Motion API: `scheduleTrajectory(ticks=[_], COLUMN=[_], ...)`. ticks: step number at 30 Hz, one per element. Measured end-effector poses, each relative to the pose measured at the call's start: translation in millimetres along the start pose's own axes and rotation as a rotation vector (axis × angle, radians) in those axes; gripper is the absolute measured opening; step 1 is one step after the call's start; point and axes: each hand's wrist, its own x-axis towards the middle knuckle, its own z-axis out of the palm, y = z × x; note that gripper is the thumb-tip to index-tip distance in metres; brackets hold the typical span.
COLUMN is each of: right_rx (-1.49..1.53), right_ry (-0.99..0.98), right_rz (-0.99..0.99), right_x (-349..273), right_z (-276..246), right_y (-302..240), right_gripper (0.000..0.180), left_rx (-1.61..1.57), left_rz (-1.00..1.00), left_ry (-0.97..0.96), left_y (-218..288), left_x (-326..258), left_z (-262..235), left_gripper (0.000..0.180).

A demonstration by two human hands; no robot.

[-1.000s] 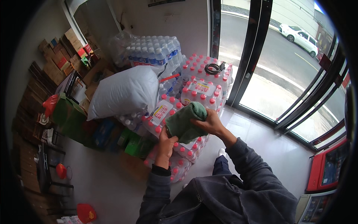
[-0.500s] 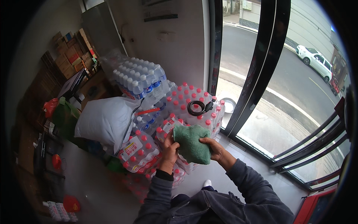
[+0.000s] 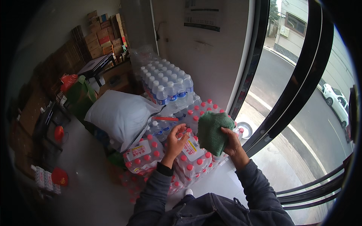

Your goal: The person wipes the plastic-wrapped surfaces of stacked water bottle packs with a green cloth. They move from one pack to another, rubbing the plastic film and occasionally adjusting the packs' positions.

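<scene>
Right hand (image 3: 233,145) pinches the soft, light green cloth (image 3: 212,132) by its edge; left hand (image 3: 175,141) half-curled, empty; bunch it anywhere.

Shrink-wrapped packs of red-capped bottles (image 3: 190,152) with white-and-red labels lay stacked by the window. Behind them stood a pack of blue-labelled, white-capped bottles (image 3: 167,84). Brown cardboard boxes (image 3: 102,35) were piled at the far left wall, and a pale paper notice (image 3: 203,14) hung on the back wall.

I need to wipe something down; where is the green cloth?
In the head view, the green cloth is right of centre, held in the right hand above the red-capped bottle packs.
</scene>
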Motion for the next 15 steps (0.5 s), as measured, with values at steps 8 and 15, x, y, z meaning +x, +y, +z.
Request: scheduleTrajectory(ticks=[8,15], right_rx=[-0.022,-0.108], right_ry=[-0.053,-0.11], right_rz=[-0.009,-0.153], right_x=[72,159], right_z=[30,38], right_y=[-26,-77], right_gripper=[0.05,0.047], left_rx=[0.139,0.495], left_rz=[0.145,0.324], left_ry=[0.061,0.192], left_y=[5,6], left_x=[53,97], left_z=[-39,-29], left_gripper=[0.024,0.074])
